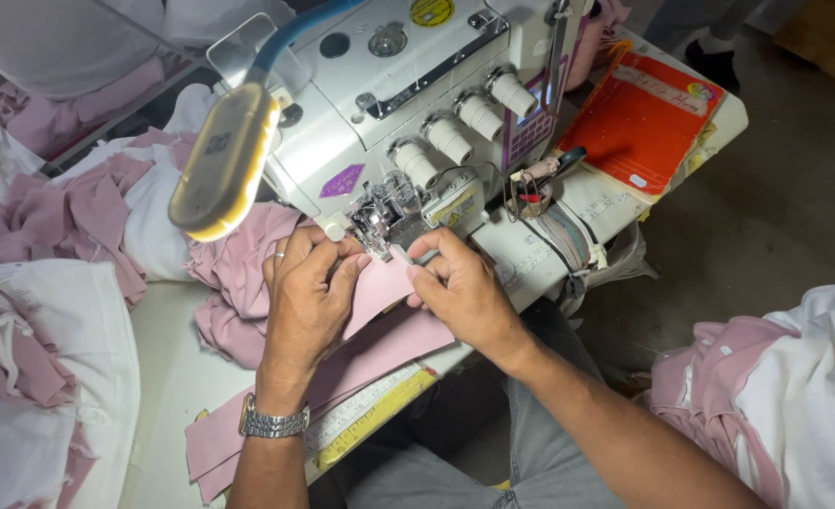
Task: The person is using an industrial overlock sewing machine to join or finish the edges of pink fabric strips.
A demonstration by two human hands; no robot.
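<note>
Head view, and we are looking down at our two hands on pink cloth (380, 292) at a sewing machine (417, 113). Nearest us, a ruler (370, 415) lies along the desk (168, 377) edge under the cloth's tail. Our left hand (306, 302), watch (273, 421) on its wrist, lies flat on the cloth, fingers (328, 250) curled at its edge. Our right hand (460, 287) pinches the cloth's upper corner, fingers (427, 247) closed on it, just beside the presser foot (380, 226). Further out we see a lamp (224, 160) hanging over heaped pink and white fabric (78, 217), and a red folder (639, 118) at the desk's far right.
</note>
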